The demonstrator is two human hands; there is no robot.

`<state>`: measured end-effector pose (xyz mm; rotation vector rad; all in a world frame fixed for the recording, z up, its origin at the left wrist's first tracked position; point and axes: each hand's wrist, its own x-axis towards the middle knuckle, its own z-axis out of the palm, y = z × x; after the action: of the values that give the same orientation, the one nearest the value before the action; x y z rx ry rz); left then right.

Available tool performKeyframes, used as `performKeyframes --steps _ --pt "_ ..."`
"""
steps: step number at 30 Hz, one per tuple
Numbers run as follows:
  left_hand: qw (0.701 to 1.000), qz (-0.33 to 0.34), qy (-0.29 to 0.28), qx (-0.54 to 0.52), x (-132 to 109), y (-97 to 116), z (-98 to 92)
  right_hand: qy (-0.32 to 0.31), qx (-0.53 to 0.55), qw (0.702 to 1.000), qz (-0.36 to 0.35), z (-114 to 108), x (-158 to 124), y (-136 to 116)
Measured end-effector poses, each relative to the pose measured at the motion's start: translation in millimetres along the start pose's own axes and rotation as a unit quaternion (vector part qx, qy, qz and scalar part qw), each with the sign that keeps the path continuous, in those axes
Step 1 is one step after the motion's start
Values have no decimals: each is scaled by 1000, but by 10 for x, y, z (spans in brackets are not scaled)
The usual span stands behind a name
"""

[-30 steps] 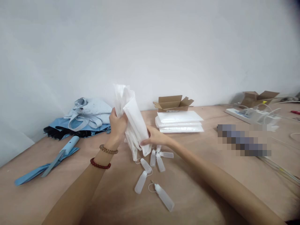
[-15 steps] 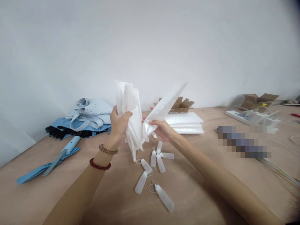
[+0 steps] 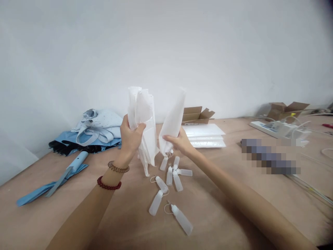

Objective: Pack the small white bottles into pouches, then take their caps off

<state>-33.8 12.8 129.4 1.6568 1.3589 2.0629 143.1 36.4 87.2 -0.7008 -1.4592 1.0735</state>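
the left hand [image 3: 132,138] clenches a bunch of white plastic bags [image 3: 144,121]; the right hand [image 3: 179,143] grips a single bag [image 3: 173,119], long axis upright, its lower end just above the dropper bottles [image 3: 169,176] on the counter [image 3: 145,232].

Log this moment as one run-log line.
left hand: white plastic bags | right hand: one white bag | on table below: plastic dropper bottles

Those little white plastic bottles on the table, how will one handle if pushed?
The translucent plastic bottle looks thin-walled, so probably light. Lying on its rounded side on the plywood table, it would likely roll when pushed. Its thin cord might snag nearby bottles.
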Motion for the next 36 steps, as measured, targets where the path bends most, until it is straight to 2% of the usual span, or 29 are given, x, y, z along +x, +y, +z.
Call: performKeyframes --steps 5,9,12,15,19,22,26,33,36 --pt "1000 5 -3 0 -11 47 6 -17 -18 999 -38 -29 -2 -168" --pt "1000 13 -7 9 -29 135 8 -59 -41 997 -41 -70 14 -291" --pt "1000 0 -15 2 -39 149 10 -25 -97 993 -61 -91 24 -291" --pt "1000 -12 -22 -10 -55 128 28 -17 -86 995 -42 -83 15 -252" --pt "994 -68 -45 -77 -91 144 75 -67 -49 997 10 -30 -31 -240" --pt "976 -126 -65 -163 -119 203 109 -98 -32 995 19 26 -66 -245" --pt "954 -164 -79 -238 -135 254 130 -51 -74 996 -7 83 -76 -216" --pt "946 -195 -72 -251 -68 251 98 -2 -141 988 -63 53 -21 -167" --pt "941 -195 -113 -252 -52 260 75 -11 -111 993 -42 33 -16 -197"
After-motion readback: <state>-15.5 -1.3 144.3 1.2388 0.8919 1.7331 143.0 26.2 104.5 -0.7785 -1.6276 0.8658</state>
